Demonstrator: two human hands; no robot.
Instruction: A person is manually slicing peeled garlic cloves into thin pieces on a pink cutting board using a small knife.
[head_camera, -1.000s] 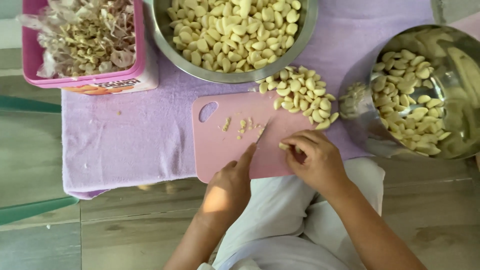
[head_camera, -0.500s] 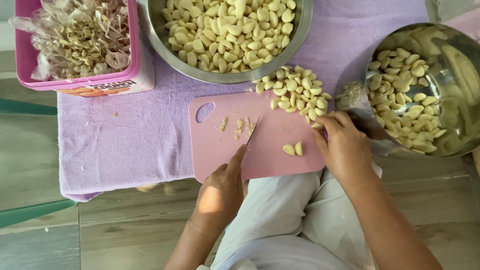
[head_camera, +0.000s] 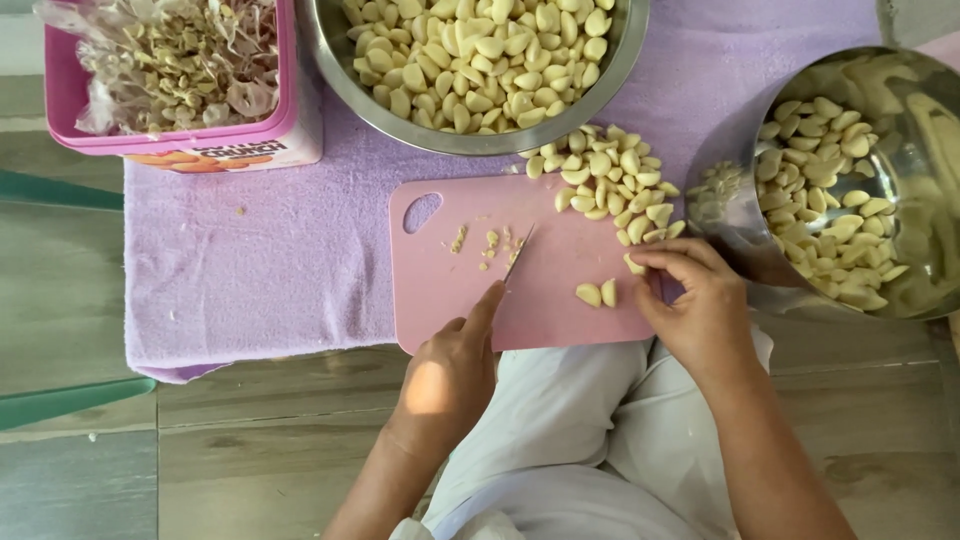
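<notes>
The left hand is closed around the handle of a small knife, index finger stretched forward along it, so that the thin blade angles up and to the right over the pink cutting board, its tip among a few small cut garlic bits scattered near the board's top edge. The right hand rests at the board's right edge with its fingers curled loosely and drawn together, the fingertips pinched on a peeled garlic clove at the lower rim of a loose pile of peeled cloves that spills over the board's upper right corner. Two more pieces of clove lie on the board just left of that hand, apart from the knife. The board lies on a lilac towel spread on a wooden floor. Above the board stands a large steel bowl full of peeled garlic; to the right a second steel bowl, tilted, also holds cloves. At upper left sits a pink tub lined with a plastic bag of garlic skins and trimmings. The person's pale trousers show below the board.
</notes>
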